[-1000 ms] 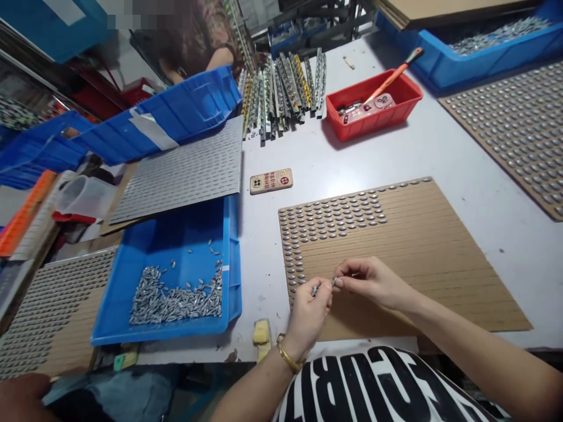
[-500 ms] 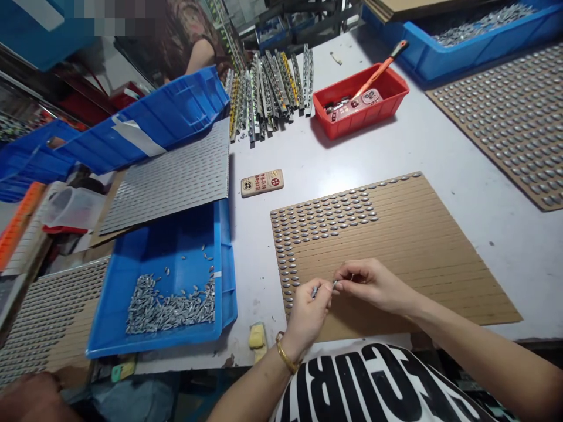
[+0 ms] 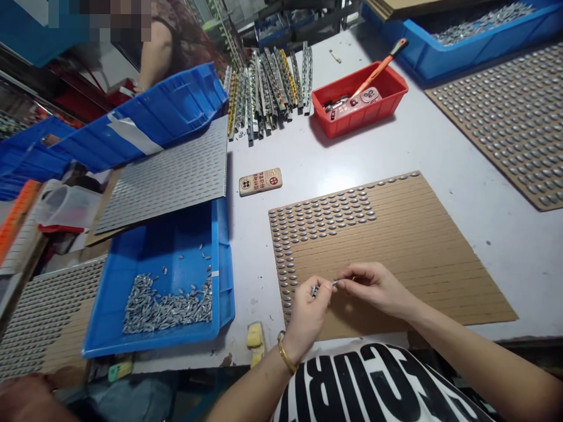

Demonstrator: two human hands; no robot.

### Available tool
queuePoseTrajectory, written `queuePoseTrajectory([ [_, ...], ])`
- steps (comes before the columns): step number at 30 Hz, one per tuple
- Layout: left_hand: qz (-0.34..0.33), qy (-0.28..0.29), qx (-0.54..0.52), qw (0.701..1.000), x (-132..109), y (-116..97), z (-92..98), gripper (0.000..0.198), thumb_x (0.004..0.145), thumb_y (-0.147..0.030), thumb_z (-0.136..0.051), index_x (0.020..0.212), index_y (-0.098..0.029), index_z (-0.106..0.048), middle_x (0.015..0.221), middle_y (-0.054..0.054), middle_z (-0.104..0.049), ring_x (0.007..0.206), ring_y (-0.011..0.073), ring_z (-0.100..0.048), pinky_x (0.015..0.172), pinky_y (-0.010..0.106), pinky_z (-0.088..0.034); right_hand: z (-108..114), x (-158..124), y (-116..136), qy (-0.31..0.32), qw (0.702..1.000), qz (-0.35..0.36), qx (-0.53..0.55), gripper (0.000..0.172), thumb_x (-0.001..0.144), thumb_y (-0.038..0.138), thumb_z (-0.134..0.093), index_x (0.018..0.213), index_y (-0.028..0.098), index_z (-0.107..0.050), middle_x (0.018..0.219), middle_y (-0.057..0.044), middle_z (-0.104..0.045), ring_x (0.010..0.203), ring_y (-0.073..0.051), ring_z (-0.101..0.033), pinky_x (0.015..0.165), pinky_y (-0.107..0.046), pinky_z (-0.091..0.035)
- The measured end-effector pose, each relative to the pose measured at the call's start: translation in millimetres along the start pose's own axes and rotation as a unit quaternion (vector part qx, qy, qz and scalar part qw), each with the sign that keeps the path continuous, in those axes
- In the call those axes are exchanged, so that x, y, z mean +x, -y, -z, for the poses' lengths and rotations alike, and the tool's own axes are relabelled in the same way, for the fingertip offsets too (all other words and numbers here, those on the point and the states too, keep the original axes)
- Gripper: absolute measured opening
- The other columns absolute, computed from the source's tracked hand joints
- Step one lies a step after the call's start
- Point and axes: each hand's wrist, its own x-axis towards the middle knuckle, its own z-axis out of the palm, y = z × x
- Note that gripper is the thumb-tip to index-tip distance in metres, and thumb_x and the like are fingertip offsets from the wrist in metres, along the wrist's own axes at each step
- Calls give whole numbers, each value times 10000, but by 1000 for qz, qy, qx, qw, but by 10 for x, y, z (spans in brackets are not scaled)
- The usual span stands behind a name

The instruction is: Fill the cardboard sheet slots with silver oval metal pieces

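My left hand [image 3: 310, 313] is closed round a few small grey oval metal pieces [image 3: 314, 291] that peek out between its fingers. Its thumb and index tip meet the fingertips of my right hand [image 3: 382, 287], which pinches one thin piece [image 3: 335, 283]. Both hands hover over a brown corrugated cardboard sheet [image 3: 422, 246] lying on the white table. Rows of shiny oval pieces [image 3: 325, 214] sit in slits along its far and left sides; bare slits show elsewhere.
Left of me a blue bin [image 3: 223, 293] holds loose oval pieces [image 3: 167, 308], with a filled sheet [image 3: 167, 176] across its back. A wooden printed block [image 3: 260, 182], a red tray [image 3: 360, 105] and metal strips [image 3: 272, 88] lie beyond. Another filled cardboard [image 3: 523, 123] is at right. A co-worker's hand [image 3: 26, 398] appears lower left.
My right hand has drawn slightly to the right and down, its fingertips still at my left hand's. The person at the back left has shifted an arm leftward. The view has moved slightly.
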Motion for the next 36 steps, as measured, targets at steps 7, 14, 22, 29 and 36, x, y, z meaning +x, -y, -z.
queuePoseTrajectory([
  [7,-79,6,154,985,-18,-89,-18,253,885,-350,-483,752,-157,-578,657,-20,-515,620,101,-420,569,215,-322,58,0,13,24,999,-44,14,235,834,372,-606,802,143,-651,653,-6,-610,589,-116,-539,563,-236,-427],
  [14,-83,13,172,981,-11,-48,-55,258,888,-354,-471,747,-162,-570,673,-13,-548,644,111,-447,604,221,-343,78,24,-38,45,993,-85,68,244,796,380,-645,767,138,-641,654,-16,-631,576,-115,-555,556,-233,-451],
  [22,-70,19,167,983,-27,-44,-58,247,883,-352,-470,753,-166,-568,673,-17,-546,634,111,-444,594,219,-344,94,-8,-42,67,993,-78,56,213,822,337,-610,794,132,-663,674,-20,-635,604,-115,-561,577,-228,-448],
  [29,-74,28,181,980,-32,-21,-69,235,883,-333,-462,739,-172,-553,661,-28,-529,634,109,-442,616,219,-350,107,-14,13,91,993,-67,40,170,814,268,-584,745,129,-654,620,-4,-605,566,-103,-518,552,-222,-403],
  [36,-65,34,184,980,-30,24,-53,240,871,-347,-467,737,-172,-563,670,-22,-554,632,114,-456,613,221,-351,41,-76,-60,52,995,-79,38,196,793,304,-601,754,127,-676,636,-21,-638,579,-119,-547,563,-233,-438],
])
